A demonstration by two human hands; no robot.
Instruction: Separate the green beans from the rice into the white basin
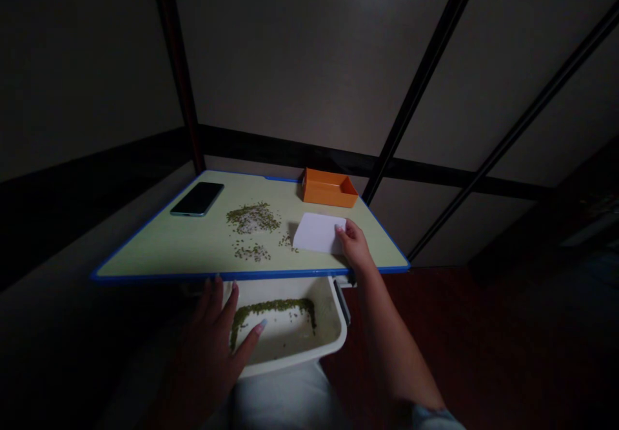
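My right hand (354,242) pinches the right edge of a white card (315,233) and holds it tilted just over the tabletop. Left of the card lies a pile of small green grains mixed with whitish ones (253,218), with a smaller scatter (252,252) nearer the front edge. Under that edge is a white plastic tub (338,327), green grains lying along its inner far and left sides. Fingers spread, my left hand (217,333) reaches over the tub's left part; whether it touches the rim I cannot tell.
The pale green table (169,249) has a blue edge. A dark-screened phone (198,198) lies at its far left. An orange open box (329,189) stands at the back right. Behind the table rises a panelled wall (300,56); reddish floor (435,327) shows at right.
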